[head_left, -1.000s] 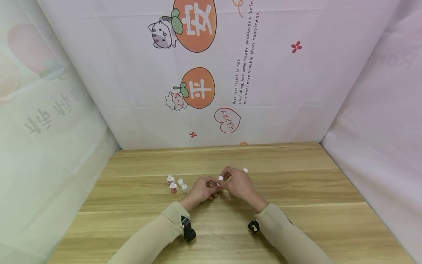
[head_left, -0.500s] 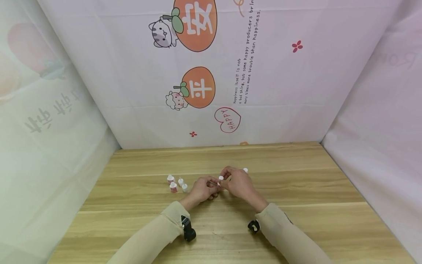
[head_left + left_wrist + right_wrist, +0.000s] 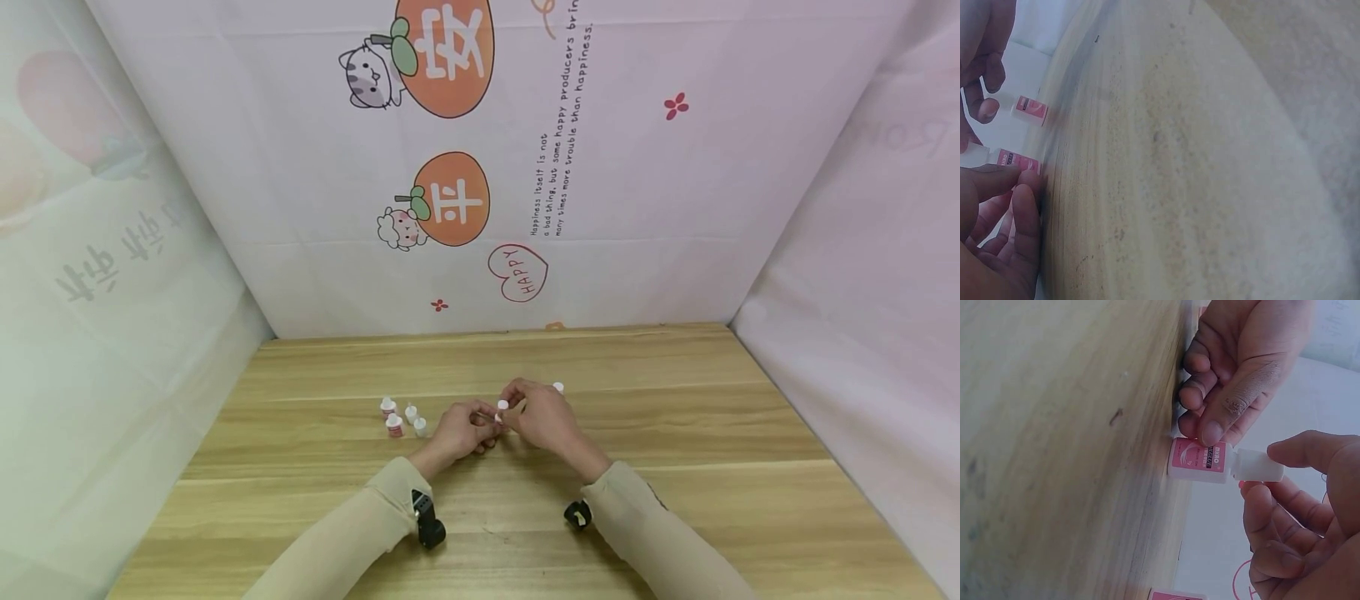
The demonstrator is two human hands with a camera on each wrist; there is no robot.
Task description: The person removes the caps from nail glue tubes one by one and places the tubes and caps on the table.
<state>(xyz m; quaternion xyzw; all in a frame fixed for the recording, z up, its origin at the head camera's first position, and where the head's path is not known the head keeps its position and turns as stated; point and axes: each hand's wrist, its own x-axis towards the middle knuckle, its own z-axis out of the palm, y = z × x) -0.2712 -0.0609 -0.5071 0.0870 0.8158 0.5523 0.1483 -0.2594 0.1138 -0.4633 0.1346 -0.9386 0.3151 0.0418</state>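
Note:
Upright on the table, a small glue bottle (image 3: 1200, 461) with a pink label stands between the two hands. My left hand (image 3: 461, 429) pinches its body between thumb and fingers, low near the wood. With thumb and fingertips my right hand (image 3: 546, 417) pinches the white cap (image 3: 1259, 466) at the top of the bottle. In the right wrist view the cap sits over the neck, in line with the body; how tightly it is fitted cannot be told.
Two more glue bottles (image 3: 394, 426) stand left of the hands, beside two small white pieces (image 3: 420, 427), one with a thin stem. Another pink-labelled bottle (image 3: 1032, 107) stands beyond the right hand, mostly hidden in the head view. Printed cloth walls (image 3: 637, 208) border the wooden table (image 3: 675, 500).
Both hands keep almost the same place and hold. The bottle's white top has shifted very slightly beneath the cap; nothing else visibly moves.

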